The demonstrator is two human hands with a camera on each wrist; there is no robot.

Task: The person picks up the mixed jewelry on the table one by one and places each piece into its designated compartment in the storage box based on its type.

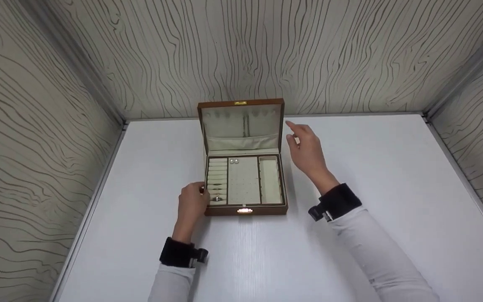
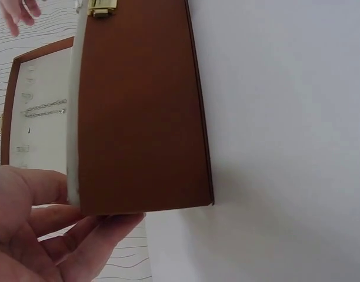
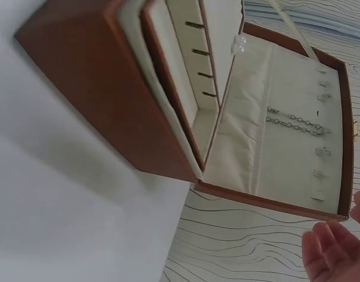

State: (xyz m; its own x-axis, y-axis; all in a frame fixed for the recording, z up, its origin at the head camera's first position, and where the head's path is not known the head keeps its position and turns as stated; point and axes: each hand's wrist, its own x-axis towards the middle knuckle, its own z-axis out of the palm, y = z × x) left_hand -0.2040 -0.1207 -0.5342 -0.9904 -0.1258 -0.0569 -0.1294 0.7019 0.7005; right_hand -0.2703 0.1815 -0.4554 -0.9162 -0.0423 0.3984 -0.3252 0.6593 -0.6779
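Note:
A brown jewelry box (image 1: 266, 211) stands on the table with its lid (image 1: 227, 121) raised. A silver chain (image 3: 297, 125) hangs inside the lid above a gathered fabric pocket (image 3: 236, 147). Two pearl-like earrings (image 1: 234, 161) sit at the top of the middle panel, and a ring (image 1: 217, 199) sits low in the ring rolls at left. My left hand (image 1: 193, 199) holds the box's front left corner, its thumb at the rim and fingers along the side wall. Beside the lid's right edge is my right hand (image 1: 307, 151), fingers loosely bent and holding nothing.
The box stands on a white table (image 1: 153, 167), toward its back edge. Wood-grain patterned panels (image 1: 241, 54) rise behind and at both sides. A gold clasp (image 1: 245, 210) is on the box's front. The right compartment (image 1: 270, 180) is a narrow tray.

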